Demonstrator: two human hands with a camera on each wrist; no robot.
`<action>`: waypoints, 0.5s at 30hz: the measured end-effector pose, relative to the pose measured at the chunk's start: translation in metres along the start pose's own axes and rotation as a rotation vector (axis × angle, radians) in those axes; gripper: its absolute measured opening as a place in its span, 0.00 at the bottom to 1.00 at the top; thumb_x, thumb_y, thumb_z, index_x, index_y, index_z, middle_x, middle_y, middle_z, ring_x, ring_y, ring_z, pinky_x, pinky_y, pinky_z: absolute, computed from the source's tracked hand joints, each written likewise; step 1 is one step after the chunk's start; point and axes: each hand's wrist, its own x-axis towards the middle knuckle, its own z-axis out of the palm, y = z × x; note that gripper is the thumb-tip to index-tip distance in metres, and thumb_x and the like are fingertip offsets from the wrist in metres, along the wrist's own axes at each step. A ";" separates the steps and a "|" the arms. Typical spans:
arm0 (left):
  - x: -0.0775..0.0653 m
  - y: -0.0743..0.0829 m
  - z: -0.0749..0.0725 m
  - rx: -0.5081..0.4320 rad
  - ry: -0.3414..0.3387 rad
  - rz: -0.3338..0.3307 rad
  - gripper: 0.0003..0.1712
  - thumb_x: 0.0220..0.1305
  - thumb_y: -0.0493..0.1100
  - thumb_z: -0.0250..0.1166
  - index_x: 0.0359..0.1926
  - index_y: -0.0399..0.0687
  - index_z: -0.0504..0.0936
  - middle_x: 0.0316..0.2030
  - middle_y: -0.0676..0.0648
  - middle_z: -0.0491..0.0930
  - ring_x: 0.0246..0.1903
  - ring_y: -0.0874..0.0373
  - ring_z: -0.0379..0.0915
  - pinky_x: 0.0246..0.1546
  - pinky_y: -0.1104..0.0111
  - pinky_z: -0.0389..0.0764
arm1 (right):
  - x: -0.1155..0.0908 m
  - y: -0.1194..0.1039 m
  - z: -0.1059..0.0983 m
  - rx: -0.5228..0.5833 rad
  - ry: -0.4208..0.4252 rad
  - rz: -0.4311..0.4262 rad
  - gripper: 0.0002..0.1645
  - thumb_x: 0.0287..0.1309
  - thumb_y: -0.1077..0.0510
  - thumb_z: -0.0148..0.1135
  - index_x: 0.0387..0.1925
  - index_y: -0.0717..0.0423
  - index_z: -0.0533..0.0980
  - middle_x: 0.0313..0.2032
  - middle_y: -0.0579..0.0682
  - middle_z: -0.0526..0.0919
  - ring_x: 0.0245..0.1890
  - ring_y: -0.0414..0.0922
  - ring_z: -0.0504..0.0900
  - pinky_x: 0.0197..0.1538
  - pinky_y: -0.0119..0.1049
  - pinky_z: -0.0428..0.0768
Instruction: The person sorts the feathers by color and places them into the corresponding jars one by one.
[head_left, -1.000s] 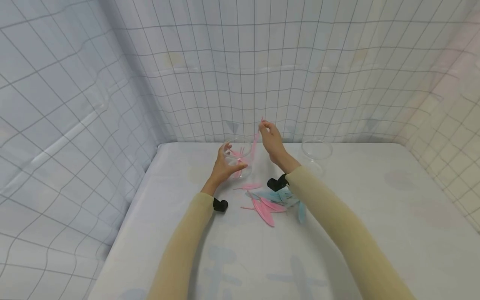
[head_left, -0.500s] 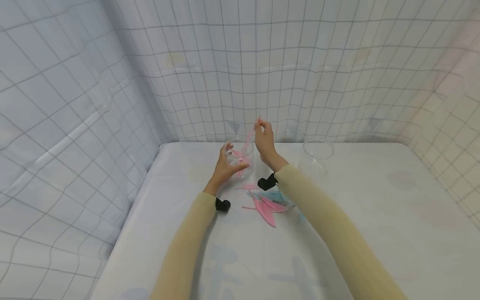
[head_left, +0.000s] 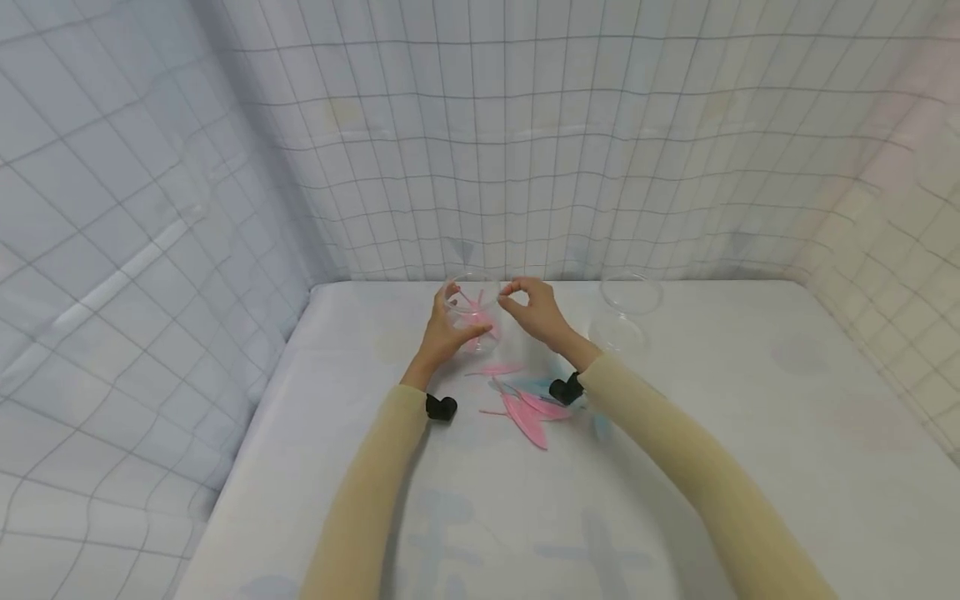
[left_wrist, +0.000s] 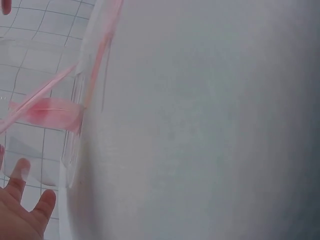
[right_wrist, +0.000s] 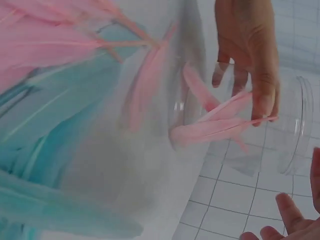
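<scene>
My left hand (head_left: pixel 442 340) grips a clear plastic jar (head_left: pixel 472 312) by its side, thumb in front and fingers around the far left. Several pink feathers (right_wrist: pixel 215 131) stand and lean inside the jar, as the right wrist view shows through the clear wall. Beside the jar's rim, my right hand (head_left: pixel 536 315) has its thumb and forefinger bent toward each other in the head view. The right wrist view shows its fingers (right_wrist: pixel 290 215) apart, with nothing between them. Loose pink feathers (head_left: pixel 525 422) and pale blue feathers (head_left: pixel 534 386) lie on the table in front of the jar.
A second clear jar (head_left: pixel 632 312) stands to the right, beyond the right wrist. The white-covered table (head_left: pixel 750 417) ends at a grid-patterned curtain (head_left: pixel 525 167) behind both jars. My right forearm hangs over part of the blue feathers.
My right hand has lowered from above the jar to beside its rim and let go of a pink feather, which has gone into the jar. My left hand has stayed on the jar.
</scene>
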 end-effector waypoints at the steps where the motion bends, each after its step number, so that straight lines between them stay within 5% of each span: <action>1: 0.000 0.001 0.000 -0.002 -0.004 0.000 0.59 0.50 0.49 0.75 0.72 0.51 0.44 0.69 0.47 0.54 0.66 0.49 0.51 0.62 0.54 0.59 | -0.004 0.003 0.000 -0.062 -0.036 -0.028 0.10 0.61 0.57 0.61 0.38 0.61 0.80 0.54 0.59 0.75 0.62 0.54 0.65 0.65 0.53 0.54; 8: -0.001 0.001 -0.004 0.007 -0.011 0.000 0.59 0.50 0.49 0.75 0.72 0.55 0.43 0.69 0.47 0.53 0.66 0.50 0.51 0.61 0.53 0.59 | -0.040 0.019 0.006 -0.387 -0.286 -0.001 0.10 0.55 0.48 0.68 0.29 0.50 0.83 0.60 0.62 0.69 0.66 0.65 0.52 0.61 0.64 0.55; 15: -0.001 0.000 -0.002 -0.001 -0.030 -0.012 0.59 0.51 0.49 0.75 0.73 0.57 0.42 0.69 0.49 0.52 0.66 0.51 0.51 0.62 0.53 0.59 | -0.055 0.022 0.016 -0.567 -0.371 0.008 0.12 0.49 0.43 0.71 0.22 0.44 0.81 0.61 0.59 0.68 0.69 0.61 0.47 0.64 0.59 0.53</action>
